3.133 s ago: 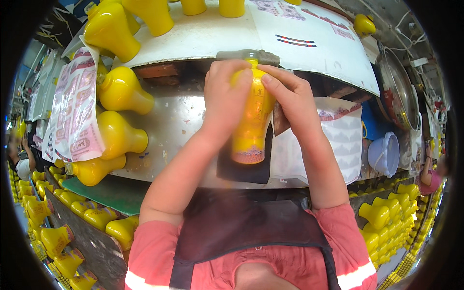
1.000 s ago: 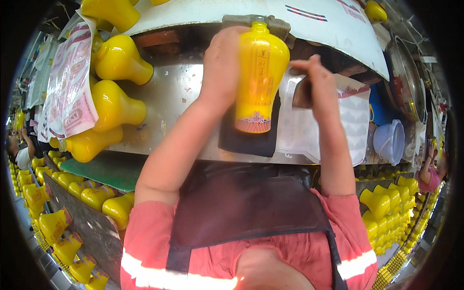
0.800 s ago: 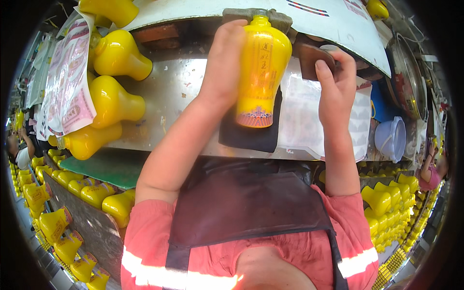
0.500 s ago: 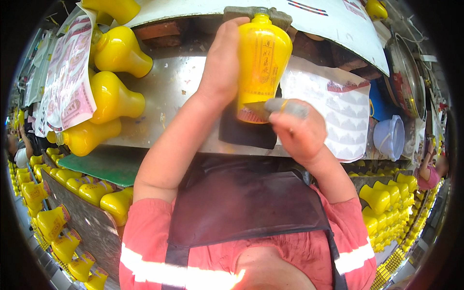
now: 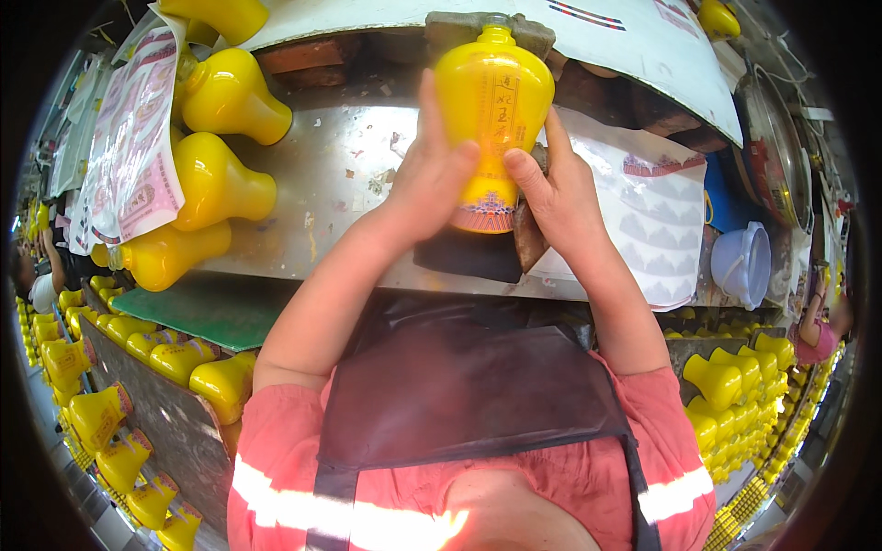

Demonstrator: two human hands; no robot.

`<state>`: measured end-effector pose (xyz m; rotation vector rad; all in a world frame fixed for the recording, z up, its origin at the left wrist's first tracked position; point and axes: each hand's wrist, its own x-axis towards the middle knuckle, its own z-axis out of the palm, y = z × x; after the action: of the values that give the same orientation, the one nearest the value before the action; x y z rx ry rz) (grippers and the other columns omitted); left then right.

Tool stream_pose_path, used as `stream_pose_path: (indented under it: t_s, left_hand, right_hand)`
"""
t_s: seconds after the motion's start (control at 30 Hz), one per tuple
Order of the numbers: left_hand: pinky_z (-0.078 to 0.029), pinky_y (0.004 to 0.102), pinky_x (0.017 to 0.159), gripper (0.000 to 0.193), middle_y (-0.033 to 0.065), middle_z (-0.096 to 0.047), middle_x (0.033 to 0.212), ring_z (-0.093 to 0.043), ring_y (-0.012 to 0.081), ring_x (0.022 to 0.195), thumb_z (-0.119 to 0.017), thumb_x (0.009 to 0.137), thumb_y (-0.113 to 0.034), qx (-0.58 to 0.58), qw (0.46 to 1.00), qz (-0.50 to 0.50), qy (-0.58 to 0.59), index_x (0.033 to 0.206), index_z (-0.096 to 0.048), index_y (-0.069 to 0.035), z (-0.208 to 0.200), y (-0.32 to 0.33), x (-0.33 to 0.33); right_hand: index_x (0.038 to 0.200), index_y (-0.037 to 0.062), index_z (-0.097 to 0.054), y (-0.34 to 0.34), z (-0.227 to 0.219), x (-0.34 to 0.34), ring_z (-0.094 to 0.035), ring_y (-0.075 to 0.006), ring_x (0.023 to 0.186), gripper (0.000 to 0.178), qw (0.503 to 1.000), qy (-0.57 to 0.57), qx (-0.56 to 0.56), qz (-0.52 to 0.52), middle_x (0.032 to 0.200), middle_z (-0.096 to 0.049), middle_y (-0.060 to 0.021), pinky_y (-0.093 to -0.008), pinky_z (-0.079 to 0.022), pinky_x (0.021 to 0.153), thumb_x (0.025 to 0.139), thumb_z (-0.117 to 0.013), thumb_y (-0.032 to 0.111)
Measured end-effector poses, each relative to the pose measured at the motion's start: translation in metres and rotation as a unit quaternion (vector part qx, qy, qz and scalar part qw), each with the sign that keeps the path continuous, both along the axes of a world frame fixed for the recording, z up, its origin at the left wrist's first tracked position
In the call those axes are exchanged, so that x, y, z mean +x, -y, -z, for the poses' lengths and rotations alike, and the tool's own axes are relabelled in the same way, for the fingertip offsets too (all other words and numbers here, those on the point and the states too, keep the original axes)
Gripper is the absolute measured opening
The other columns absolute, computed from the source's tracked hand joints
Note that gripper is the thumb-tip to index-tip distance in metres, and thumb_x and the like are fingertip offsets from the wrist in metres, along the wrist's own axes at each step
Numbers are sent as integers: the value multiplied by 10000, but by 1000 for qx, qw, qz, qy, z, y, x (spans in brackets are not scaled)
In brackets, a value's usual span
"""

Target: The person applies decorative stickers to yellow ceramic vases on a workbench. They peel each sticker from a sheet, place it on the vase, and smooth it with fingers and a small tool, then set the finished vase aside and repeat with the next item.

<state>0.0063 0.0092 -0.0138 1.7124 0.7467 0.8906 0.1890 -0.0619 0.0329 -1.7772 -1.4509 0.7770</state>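
Nearest the person, a folded black cloth [image 5: 464,259] lies on the scuffed metal table [image 5: 335,207], under the base of a glossy yellow vase-shaped bottle [image 5: 497,110]. To the bottle's right spreads a thin white printed sheet [image 5: 648,230]. The bottle lies neck-away between both hands: the left hand [image 5: 430,174], slightly blurred, is clamped on its left side, the right hand [image 5: 562,188] on its right, a flat brown scraper [image 5: 527,241] tucked beneath. Farther off, a grey pad [image 5: 447,32] sits at the bottle's neck.
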Motion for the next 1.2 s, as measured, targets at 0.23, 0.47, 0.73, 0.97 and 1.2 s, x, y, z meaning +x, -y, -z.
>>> stream_pose_path:
  t_s: [0.23,0.47,0.73,0.97,1.2]
  left_hand:
    - [-322,414,1195,965,296,-367,1585,-438,412,1435,-446,1061,-451,-19,997,20,78,1591,224,-1,5,0,6]
    - [-338,406,1189,1023,299,-379,1575,-448,427,1425,-481,1045,-493,-55,998,19,15,1586,232,3,3,2,1]
    - [-353,406,1181,1075,298,-404,1560,-453,430,1424,-514,1018,-512,-8,999,26,31,1580,232,21,0,1,3]
    - [-324,404,1201,1076,275,-367,1591,-423,402,1455,-500,1026,-556,-19,998,44,33,1587,225,7,-1,0,-2]
    - [-235,401,1238,906,167,-249,1658,-272,280,1529,-429,1070,-573,-130,969,70,196,1647,113,-131,4,2,3]
  right_hand:
    - [1587,10,-296,-3,-1,5,-715,-399,833,844,999,-36,28,-22,928,-709,-266,-424,-537,732,952,-630,454]
    - [1589,38,-274,-4,-9,-7,-719,-443,931,971,998,50,-19,-17,1007,-721,-277,-455,-560,812,867,-684,542]
    - [1588,41,-270,-7,0,1,-695,-467,1069,1001,999,-13,22,-36,1173,-696,-301,-452,-552,916,841,-720,534]
    - [1615,44,-250,-5,3,12,-700,-330,903,944,994,-40,54,-82,1049,-702,-233,-379,-540,822,896,-694,463]
    - [1641,63,-240,-2,16,19,-596,-171,760,842,994,-102,7,-39,882,-641,-126,-300,-499,735,966,-646,364]
